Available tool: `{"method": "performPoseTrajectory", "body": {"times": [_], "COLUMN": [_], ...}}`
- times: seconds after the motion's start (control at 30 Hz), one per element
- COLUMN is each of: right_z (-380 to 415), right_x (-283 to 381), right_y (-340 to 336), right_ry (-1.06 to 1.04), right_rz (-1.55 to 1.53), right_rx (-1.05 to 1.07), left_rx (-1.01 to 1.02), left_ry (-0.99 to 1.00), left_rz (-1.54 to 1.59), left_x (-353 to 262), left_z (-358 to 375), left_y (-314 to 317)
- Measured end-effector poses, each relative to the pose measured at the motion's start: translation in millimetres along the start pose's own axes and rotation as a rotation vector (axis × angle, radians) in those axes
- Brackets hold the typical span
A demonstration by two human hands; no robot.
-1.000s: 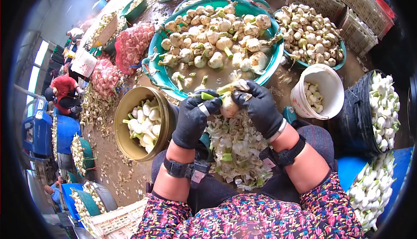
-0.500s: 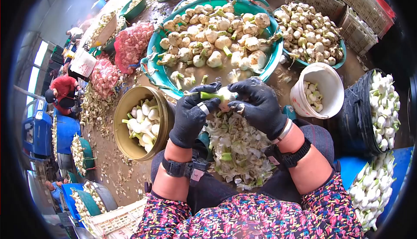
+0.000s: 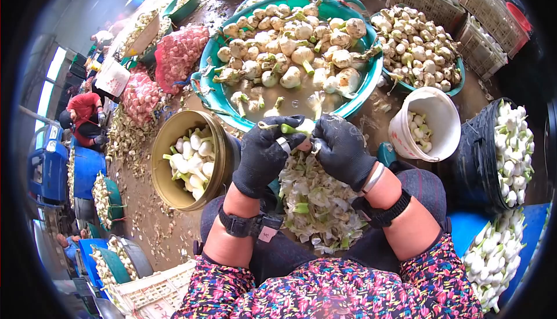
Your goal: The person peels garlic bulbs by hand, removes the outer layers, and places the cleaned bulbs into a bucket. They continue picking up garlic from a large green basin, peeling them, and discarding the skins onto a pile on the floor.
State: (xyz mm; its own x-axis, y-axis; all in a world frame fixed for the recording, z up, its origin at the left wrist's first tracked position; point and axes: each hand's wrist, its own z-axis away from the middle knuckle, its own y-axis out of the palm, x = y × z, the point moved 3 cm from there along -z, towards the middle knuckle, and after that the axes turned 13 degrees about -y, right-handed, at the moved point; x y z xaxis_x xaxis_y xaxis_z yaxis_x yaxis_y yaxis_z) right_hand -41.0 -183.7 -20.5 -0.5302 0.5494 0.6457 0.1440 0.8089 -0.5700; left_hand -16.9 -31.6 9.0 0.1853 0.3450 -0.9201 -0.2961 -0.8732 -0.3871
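Both hands wear dark gloves and meet over a heap of peeled skins [image 3: 319, 203]. My left hand [image 3: 266, 155] is closed round a garlic bulb [image 3: 304, 129] with a short green stem that points left. From the other side, my right hand [image 3: 342, 149] pinches the same bulb, its fingers hiding much of it. Just beyond the hands, unpeeled bulbs [image 3: 290, 43] lie in a teal basin [image 3: 204, 66] with murky water. Peeled white bulbs [image 3: 194, 159] fill part of a yellowish bucket [image 3: 159, 185] to the left.
A white bucket [image 3: 399, 127] holding small cloves stands at the right, beside a black bucket [image 3: 473, 156] of white bulbs. Behind are a second basin of bulbs [image 3: 418, 49], crates [image 3: 493, 14] and red net sacks [image 3: 180, 55]. A person in red [image 3: 87, 113] is at far left.
My hands have drawn closer together around the bulb, and the right fingers have closed in on it. The view has shifted slightly. The person in red has changed posture.
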Motion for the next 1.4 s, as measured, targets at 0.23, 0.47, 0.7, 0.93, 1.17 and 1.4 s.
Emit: {"method": "performPoseTrajectory", "body": {"times": [0.23, 0.47, 0.7, 0.93, 1.17, 1.4], "right_z": [22.6, -0.6, 0.1, -3.8, 7.0, 38.4], "right_x": [2.4, -11.8, -9.5, -8.4, 5.4, 25.7], "right_y": [17.4, -14.6, -16.4, -15.7, -1.9, 38.7], "right_ry": [0.147, 0.066, 0.134, 0.061, -0.107, 0.078], "right_rz": [0.059, -0.626, -0.544, -0.302, -0.110, -0.012], "right_rx": [0.499, -0.327, -0.078, 0.067, 0.092, 1.114], "left_rx": [-0.056, 0.045, 0.060, 0.027, -0.061, -0.115], "left_ry": [-0.283, -0.260, -0.204, -0.047, -0.072, -0.246], "left_rz": [0.523, 0.457, 0.309, 0.130, 0.118, 0.340], "left_x": [21.6, 10.9, 8.7, 1.1, 9.7, 30.8], "left_z": [-6.8, -0.5, -4.0, 1.7, -2.5, -5.9], "left_y": [-19.9, -8.4, 1.2, 4.4, -8.0, -32.3]}}
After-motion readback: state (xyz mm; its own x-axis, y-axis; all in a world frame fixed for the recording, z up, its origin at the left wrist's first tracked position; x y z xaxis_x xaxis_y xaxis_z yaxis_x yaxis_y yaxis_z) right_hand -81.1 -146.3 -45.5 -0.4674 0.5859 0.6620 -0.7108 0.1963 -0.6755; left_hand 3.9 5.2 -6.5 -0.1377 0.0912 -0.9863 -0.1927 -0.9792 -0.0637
